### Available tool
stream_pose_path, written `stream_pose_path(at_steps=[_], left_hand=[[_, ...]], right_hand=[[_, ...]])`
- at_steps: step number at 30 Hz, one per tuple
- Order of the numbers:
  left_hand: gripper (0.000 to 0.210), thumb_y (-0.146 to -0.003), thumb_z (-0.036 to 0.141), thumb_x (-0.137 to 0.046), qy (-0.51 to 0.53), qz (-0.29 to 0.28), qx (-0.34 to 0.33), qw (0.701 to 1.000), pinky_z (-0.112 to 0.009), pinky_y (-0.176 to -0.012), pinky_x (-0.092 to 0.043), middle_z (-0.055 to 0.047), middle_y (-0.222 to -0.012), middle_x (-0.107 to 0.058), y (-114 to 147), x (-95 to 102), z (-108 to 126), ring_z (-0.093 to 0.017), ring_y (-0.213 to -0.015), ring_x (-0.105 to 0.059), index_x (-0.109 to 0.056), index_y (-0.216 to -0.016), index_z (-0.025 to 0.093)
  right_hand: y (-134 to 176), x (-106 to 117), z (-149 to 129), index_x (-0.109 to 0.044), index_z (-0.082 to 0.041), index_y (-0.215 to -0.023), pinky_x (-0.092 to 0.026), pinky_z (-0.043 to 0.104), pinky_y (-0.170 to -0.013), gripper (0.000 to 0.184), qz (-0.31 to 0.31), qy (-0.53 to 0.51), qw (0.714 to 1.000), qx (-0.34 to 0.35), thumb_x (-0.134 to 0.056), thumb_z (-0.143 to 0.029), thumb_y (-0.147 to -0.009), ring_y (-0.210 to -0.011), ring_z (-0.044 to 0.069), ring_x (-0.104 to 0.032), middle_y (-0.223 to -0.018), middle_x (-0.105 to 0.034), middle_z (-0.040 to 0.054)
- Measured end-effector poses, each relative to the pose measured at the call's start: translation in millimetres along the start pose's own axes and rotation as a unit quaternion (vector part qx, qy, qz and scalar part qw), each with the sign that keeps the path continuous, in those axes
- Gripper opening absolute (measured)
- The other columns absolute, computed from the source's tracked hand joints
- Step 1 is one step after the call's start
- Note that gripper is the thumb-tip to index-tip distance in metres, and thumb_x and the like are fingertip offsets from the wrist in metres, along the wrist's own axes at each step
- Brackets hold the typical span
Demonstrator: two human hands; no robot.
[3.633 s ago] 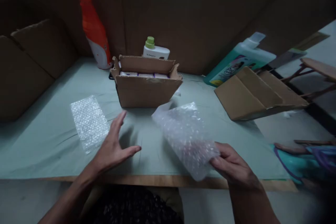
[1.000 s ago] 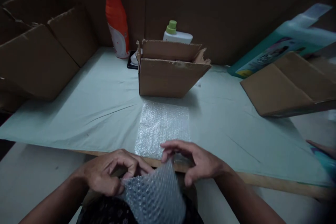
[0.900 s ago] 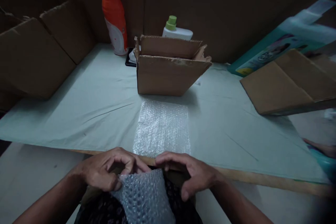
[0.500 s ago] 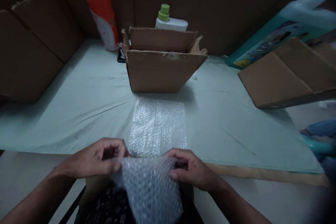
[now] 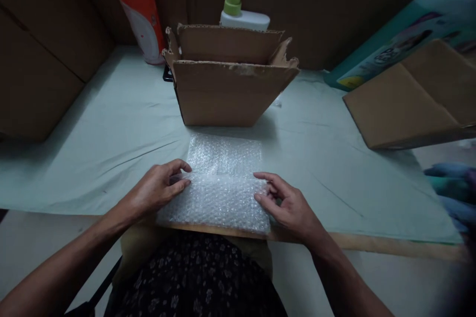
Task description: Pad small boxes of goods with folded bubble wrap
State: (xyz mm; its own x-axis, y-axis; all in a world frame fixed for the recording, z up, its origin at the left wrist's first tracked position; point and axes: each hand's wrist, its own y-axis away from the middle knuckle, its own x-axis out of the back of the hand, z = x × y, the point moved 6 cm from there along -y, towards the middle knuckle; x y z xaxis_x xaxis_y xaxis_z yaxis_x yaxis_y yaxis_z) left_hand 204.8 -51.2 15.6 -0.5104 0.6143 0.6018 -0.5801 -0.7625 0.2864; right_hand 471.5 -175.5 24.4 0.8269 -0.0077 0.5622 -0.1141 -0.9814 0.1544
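Note:
A clear sheet of bubble wrap [image 5: 219,203] lies at the table's near edge, its upper edge overlapping a flatter stretch of bubble wrap [image 5: 225,153] behind it. Whether these are one folded sheet or two pieces, I cannot tell. At the left end of the overlapping edge, my left hand [image 5: 165,183] holds the wrap between thumb and fingers. My right hand [image 5: 280,200] has the opposite end of that edge, thumb below and index finger above, the other fingers curled. Just beyond the wrap stands a cardboard box [image 5: 223,94] with its top flaps up.
Behind the box are a white bottle with a green cap [image 5: 233,2] and an orange and white bottle [image 5: 139,15]. Cardboard boxes stand at left [image 5: 40,69] and right [image 5: 405,99]. A large teal bottle [image 5: 394,44] leans at the right. Pale green cloth [image 5: 312,158] covers the table.
Both hands have moved forward from over my lap, bringing the hanging bubble wrap onto the table. It now lies flat across the near part of the wrap there.

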Motion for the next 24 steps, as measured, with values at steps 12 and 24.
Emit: stream_pose_path(at_steps=[12, 24], left_hand=[[0.047, -0.092, 0.037, -0.065, -0.319, 0.115, -0.065, 0.939, -0.041, -0.079, -0.056, -0.016, -0.121, -0.069, 3, -5.4, 10, -0.033, -0.103, -0.069, -0.057, -0.135, 0.019], [0.079, -0.085, 0.041, -0.071, -0.273, -0.016, -0.292, 0.916, -0.056, -0.116, -0.035, -0.017, -0.148, -0.059, 46, -42.0, 11, -0.036, -0.138, -0.051, -0.037, -0.153, 0.017]], right_hand=[[22, 5, 18, -0.061, -0.02, -0.132, -0.053, 0.033, -0.067, 0.036, 0.074, 0.285, 0.945, 0.142, -0.056, -0.03, -0.098, -0.07, 0.02, -0.069, -0.084, -0.073, 0.0036], [31, -19, 3, -0.066, -0.018, -0.12, -0.055, 0.042, -0.09, 0.038, 0.022, 0.259, 0.89, 0.374, -0.044, -0.001, -0.094, -0.124, 0.026, -0.067, -0.127, -0.074, 0.0114]])
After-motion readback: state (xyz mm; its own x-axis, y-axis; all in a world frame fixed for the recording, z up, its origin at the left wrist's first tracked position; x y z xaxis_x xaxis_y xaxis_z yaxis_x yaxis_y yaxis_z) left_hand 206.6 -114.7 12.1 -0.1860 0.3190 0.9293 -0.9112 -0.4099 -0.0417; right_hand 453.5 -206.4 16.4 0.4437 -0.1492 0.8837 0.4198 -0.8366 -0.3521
